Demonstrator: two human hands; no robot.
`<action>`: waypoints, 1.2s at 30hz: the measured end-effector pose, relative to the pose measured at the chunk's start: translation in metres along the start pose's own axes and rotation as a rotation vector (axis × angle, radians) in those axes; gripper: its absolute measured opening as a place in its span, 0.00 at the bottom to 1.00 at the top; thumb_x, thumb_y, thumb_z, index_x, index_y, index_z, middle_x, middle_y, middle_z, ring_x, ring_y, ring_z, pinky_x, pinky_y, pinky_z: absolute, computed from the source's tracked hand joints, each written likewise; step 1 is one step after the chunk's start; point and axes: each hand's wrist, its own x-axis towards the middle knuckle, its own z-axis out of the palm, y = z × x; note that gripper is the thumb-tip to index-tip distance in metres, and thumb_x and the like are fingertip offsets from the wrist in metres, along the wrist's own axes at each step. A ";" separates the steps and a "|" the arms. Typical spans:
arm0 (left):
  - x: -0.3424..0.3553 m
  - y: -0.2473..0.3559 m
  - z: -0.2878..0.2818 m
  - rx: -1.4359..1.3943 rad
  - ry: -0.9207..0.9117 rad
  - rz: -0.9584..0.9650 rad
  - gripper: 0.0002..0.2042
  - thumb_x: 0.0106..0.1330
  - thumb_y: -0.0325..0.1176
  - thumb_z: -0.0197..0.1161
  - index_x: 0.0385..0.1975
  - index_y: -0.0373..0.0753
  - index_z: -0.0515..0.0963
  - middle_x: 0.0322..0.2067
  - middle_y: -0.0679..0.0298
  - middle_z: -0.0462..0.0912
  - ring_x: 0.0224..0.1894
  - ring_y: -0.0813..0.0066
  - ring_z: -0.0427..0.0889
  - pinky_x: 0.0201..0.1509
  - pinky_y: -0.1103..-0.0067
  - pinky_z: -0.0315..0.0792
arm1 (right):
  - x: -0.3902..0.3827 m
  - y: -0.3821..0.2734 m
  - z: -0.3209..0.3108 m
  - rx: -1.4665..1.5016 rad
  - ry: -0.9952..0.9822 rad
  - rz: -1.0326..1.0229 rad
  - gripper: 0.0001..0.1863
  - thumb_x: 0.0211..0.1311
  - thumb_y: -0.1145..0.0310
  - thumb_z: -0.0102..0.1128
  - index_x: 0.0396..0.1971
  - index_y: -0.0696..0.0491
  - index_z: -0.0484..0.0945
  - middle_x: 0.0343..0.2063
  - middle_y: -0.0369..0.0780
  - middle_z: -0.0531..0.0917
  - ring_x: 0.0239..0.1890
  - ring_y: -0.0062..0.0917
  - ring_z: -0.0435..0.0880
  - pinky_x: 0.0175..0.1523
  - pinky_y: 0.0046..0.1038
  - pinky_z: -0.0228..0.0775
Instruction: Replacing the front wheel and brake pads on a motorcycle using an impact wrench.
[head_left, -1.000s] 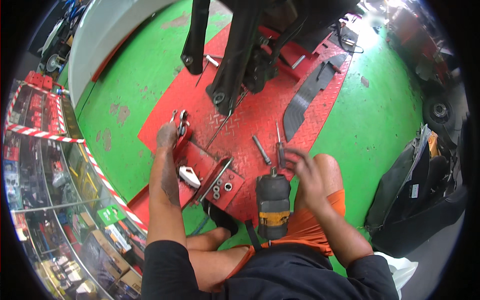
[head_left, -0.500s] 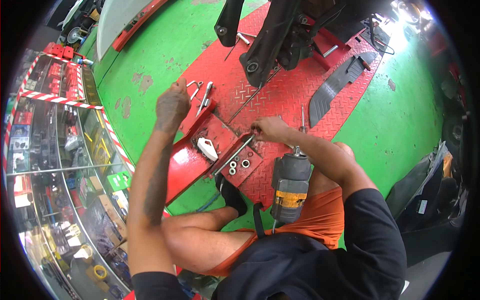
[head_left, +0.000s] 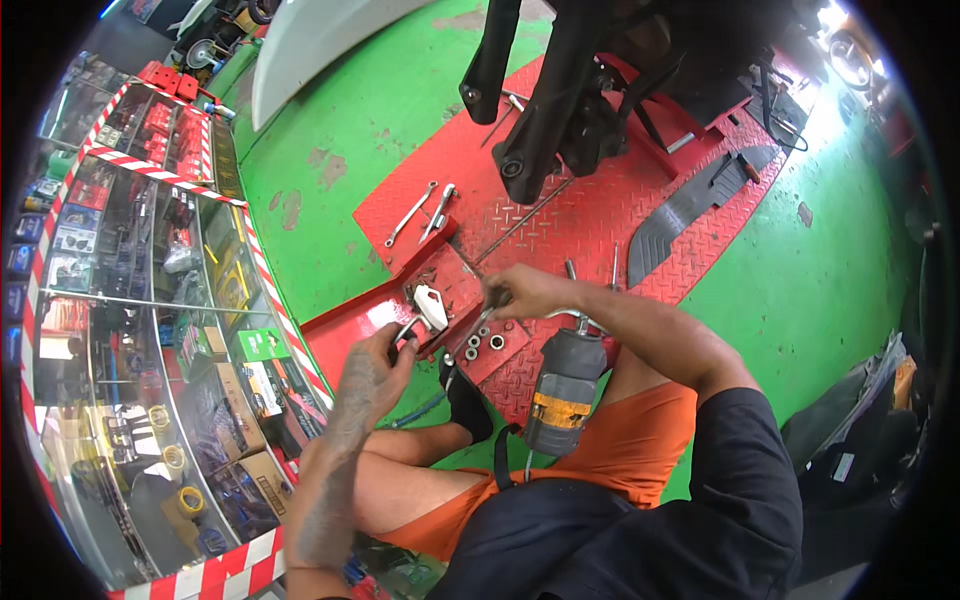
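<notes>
My left hand (head_left: 378,368) is closed around a thin silver bent rod, perhaps a hex key, whose end shows beside a white plastic-looking part (head_left: 430,308). The fingers of my right hand (head_left: 512,292) are pinched on a metal rod (head_left: 484,318) that slants down toward the left; its lower part is hard to make out. Below it, several nuts and ring-shaped spacers (head_left: 497,342) lie on a red plate. A black and grey power tool with an orange band (head_left: 561,408) rests upright against my thigh, under my right forearm.
Two wrenches (head_left: 411,214) (head_left: 440,212) lie on the red steel platform (head_left: 520,240). Black fork legs (head_left: 520,150) of a vehicle hang over it. A black rubber mat (head_left: 655,235) lies on the right. On the left stands a glass display case (head_left: 225,290) edged with striped tape.
My left hand has come down and nearer with the silver bent rod, from beside the wrenches to beside the white part. My right hand still grips the metal rod, slightly lower.
</notes>
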 end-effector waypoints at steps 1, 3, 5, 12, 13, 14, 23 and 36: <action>-0.002 0.001 0.009 -0.053 0.102 -0.036 0.11 0.68 0.35 0.61 0.39 0.33 0.79 0.18 0.52 0.76 0.20 0.58 0.76 0.28 0.66 0.69 | 0.005 -0.015 -0.002 -0.003 0.000 -0.045 0.11 0.61 0.68 0.68 0.37 0.59 0.77 0.30 0.39 0.84 0.36 0.21 0.84 0.45 0.28 0.78; -0.008 0.005 0.025 -0.168 0.301 -0.136 0.12 0.67 0.36 0.63 0.40 0.33 0.81 0.16 0.60 0.74 0.17 0.74 0.69 0.23 0.75 0.64 | 0.009 -0.046 -0.005 0.075 -0.009 -0.051 0.11 0.61 0.69 0.67 0.36 0.60 0.77 0.32 0.40 0.85 0.37 0.21 0.85 0.45 0.27 0.79; -0.015 0.016 0.040 -0.244 0.313 -0.145 0.12 0.67 0.36 0.64 0.41 0.33 0.82 0.17 0.61 0.74 0.18 0.76 0.69 0.24 0.76 0.63 | 0.004 -0.076 -0.018 0.151 0.002 -0.091 0.11 0.62 0.70 0.68 0.36 0.60 0.76 0.32 0.40 0.84 0.36 0.20 0.85 0.43 0.25 0.79; -0.016 0.069 0.034 -0.351 0.182 0.118 0.07 0.68 0.30 0.63 0.40 0.33 0.79 0.18 0.67 0.73 0.20 0.83 0.68 0.25 0.80 0.64 | -0.042 -0.149 -0.052 0.290 0.183 -0.151 0.16 0.64 0.65 0.68 0.41 0.60 0.74 0.34 0.41 0.83 0.37 0.22 0.85 0.44 0.24 0.79; -0.012 0.078 0.031 -0.348 0.074 0.144 0.09 0.69 0.32 0.62 0.40 0.33 0.79 0.20 0.62 0.76 0.22 0.80 0.73 0.26 0.77 0.66 | -0.053 -0.151 -0.051 0.428 0.281 -0.120 0.16 0.65 0.66 0.66 0.44 0.60 0.73 0.35 0.41 0.83 0.37 0.23 0.85 0.44 0.25 0.79; -0.007 0.087 0.029 -0.353 -0.034 0.171 0.10 0.70 0.34 0.61 0.40 0.32 0.79 0.21 0.57 0.78 0.24 0.77 0.78 0.27 0.74 0.68 | -0.061 -0.153 -0.050 0.573 0.366 -0.118 0.17 0.67 0.67 0.64 0.48 0.60 0.72 0.36 0.41 0.83 0.37 0.24 0.85 0.45 0.25 0.79; 0.048 0.114 0.059 -0.734 -0.074 -0.074 0.19 0.74 0.46 0.54 0.31 0.34 0.77 0.18 0.70 0.71 0.21 0.82 0.69 0.26 0.78 0.64 | -0.130 -0.139 0.003 0.462 0.686 -0.003 0.23 0.71 0.63 0.58 0.58 0.59 0.67 0.46 0.45 0.83 0.46 0.26 0.83 0.53 0.30 0.75; 0.064 0.158 0.065 -1.403 -0.019 -0.198 0.16 0.74 0.48 0.56 0.32 0.41 0.75 0.17 0.78 0.62 0.16 0.89 0.57 0.19 0.86 0.52 | -0.148 -0.177 0.055 0.003 0.849 -0.256 0.20 0.55 0.71 0.73 0.49 0.55 0.81 0.42 0.43 0.83 0.42 0.29 0.85 0.47 0.29 0.77</action>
